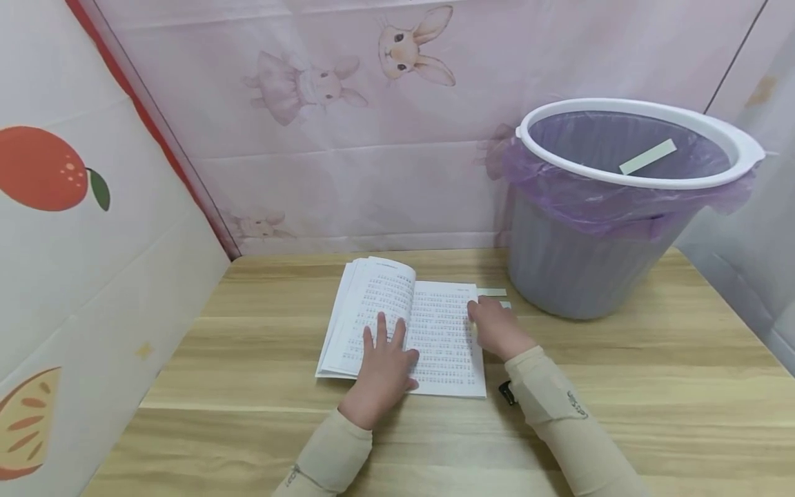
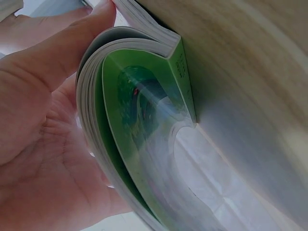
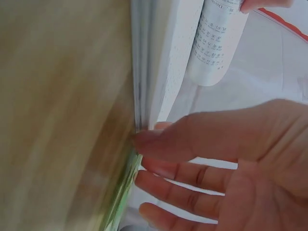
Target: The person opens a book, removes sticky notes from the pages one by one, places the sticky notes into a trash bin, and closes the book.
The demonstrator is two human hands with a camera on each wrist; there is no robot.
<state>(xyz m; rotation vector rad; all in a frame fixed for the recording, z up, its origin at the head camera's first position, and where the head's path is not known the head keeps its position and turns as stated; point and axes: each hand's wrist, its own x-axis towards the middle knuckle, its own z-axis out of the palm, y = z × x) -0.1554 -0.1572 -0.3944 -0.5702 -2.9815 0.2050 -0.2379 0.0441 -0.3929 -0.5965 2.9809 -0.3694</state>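
Here, an open book (image 1: 437, 338) lies on the wooden table (image 1: 248, 359), to the left of a grey bin (image 1: 568, 262). The left hand (image 1: 381, 366) rests on the left-hand pages with its fingers straight and spread apart, its thumb reaching across towards the fold. Those pages rise in a curve, and the left wrist view shows the green cover (image 2: 137, 96) bent beneath them. The right hand (image 1: 499, 330) touches the book's right edge, thumb and forefinger close together there; the edge is blurred in the right wrist view, so I cannot tell whether they are clamped on anything. Just beyond that hand, two pale paper strips (image 1: 493, 293) stick out past the edge of the book. The bin has a white rim (image 1: 627, 181) and a purple bag (image 1: 559, 183) folded over the outside, and another pale strip (image 1: 648, 157) shows within its mouth. Behind the table hangs a pink cloth (image 1: 373, 186) with rabbits printed on it, and both forearms wear beige sleeves (image 1: 335, 449).
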